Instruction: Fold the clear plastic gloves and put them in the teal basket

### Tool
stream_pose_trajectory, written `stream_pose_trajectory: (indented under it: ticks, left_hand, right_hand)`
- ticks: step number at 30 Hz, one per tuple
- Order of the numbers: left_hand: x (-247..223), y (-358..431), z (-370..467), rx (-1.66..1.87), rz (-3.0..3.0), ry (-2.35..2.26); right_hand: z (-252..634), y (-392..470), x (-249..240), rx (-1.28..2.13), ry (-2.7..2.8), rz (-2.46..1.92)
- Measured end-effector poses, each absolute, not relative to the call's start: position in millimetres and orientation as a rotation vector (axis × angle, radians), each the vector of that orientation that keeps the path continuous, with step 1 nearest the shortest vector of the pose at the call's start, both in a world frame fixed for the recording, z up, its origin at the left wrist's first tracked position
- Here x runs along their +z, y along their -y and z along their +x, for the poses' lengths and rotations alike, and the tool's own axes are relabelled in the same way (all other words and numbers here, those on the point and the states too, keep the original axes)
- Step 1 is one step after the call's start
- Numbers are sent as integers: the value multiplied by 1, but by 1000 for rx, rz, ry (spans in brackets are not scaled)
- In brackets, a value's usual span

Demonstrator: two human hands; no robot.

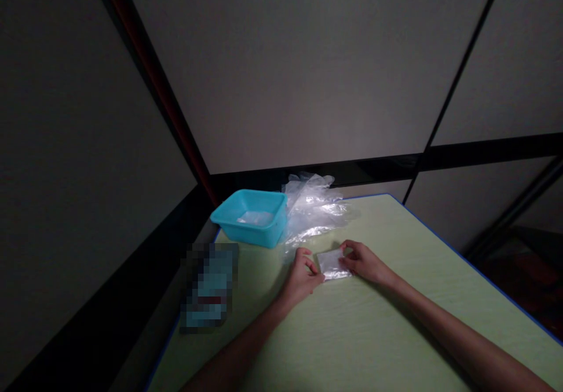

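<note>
A small, flat packet in clear plastic [333, 264] lies on the pale green table [396, 339], between my two hands. My left hand [302, 275] touches the packet's lower left corner with the thumb, its fingers curved and apart. At the packet's right side, my right hand [360, 261] has thumb and fingers closed on the edge. Behind the hands, a loose pile of clear plastic bags [314, 207] spreads over the table. A turquoise basin [268, 237] stands left of the pile, with whitish plastic packets [255, 218] inside.
A pixelated, blurred object [211, 286] lies at the table's left edge. The table has a blue rim [484, 279]. Large grey panels [308, 87] with black strips stand right behind it and to the left.
</note>
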State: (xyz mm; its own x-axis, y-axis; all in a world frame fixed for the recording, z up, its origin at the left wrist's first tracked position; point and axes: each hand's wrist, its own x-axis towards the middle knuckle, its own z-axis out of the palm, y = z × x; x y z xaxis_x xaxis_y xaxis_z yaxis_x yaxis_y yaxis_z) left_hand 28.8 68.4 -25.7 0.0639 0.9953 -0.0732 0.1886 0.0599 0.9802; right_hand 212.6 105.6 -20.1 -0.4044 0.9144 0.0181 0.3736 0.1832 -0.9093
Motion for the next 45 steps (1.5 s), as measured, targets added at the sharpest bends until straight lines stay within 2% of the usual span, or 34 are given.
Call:
stream_pose_trajectory:
  ticks: [8,13,20,27,45]
  left_hand:
    - [-23,-66,31,1053,1344,-1346]
    - [-20,-67,30,1043,1340,-1338]
    - [-14,-66,31,1028,1337,-1332]
    - [-10,-65,30,1002,1353,-1318]
    - [-13,-62,26,1148,1638,-1245]
  right_hand:
    - [212,-102,-22,965,1893,-1269]
    - [214,-89,-5,714,1951,-1283]
    - [199,-68,-3,240,2538,-1005]
    - [198,-67,-21,177,2733,-1002]
    - [197,-66,-15,173,2769,-1008]
